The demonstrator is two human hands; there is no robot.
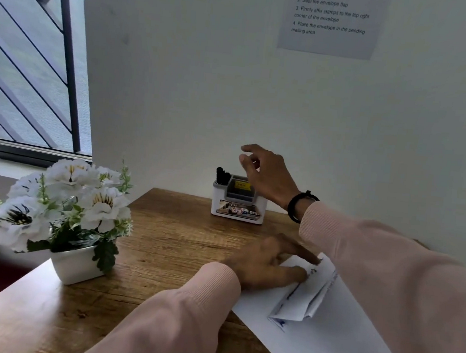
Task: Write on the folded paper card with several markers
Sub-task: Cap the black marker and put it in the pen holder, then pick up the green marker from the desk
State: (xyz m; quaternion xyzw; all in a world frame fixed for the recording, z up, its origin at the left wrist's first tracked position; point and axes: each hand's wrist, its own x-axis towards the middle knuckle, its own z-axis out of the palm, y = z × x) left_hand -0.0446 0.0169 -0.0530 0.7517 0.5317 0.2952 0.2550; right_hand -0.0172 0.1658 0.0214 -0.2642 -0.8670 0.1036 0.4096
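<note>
On the brown wooden table (164, 240), a folded paper card (304, 292) was seen lying on top of a big white sheet of paper (324, 347). Some blue and dark marks could be seen on the card. The card was pressed down by the left hand (268, 264). Its fingers (292, 274) were laid out nearly straight, with the tips on the far end of the card. Nothing was gripped by that hand.

The right hand (266, 173) was held up in the air, above a small white pen holder (238, 202). Its fingers were loosely bent and spread apart, and nothing was held in them. The holder was not touched by this hand. A black band (297, 204) was worn on the right wrist, and both arms were covered by pale pink sleeves (186, 313).

The pen holder was placed at the back of the table, close to the white wall (191, 88). Black markers (222, 175) were stood up in its left part. Something yellow was kept in its middle part, but what it was could not be told.

A white pot of white flowers (63, 206) was set on the left side of the table, well apart from the card. A sheet with printed words (333, 19) was stuck high on the wall. A window with dark bars (34, 54) was seen at the far left.
</note>
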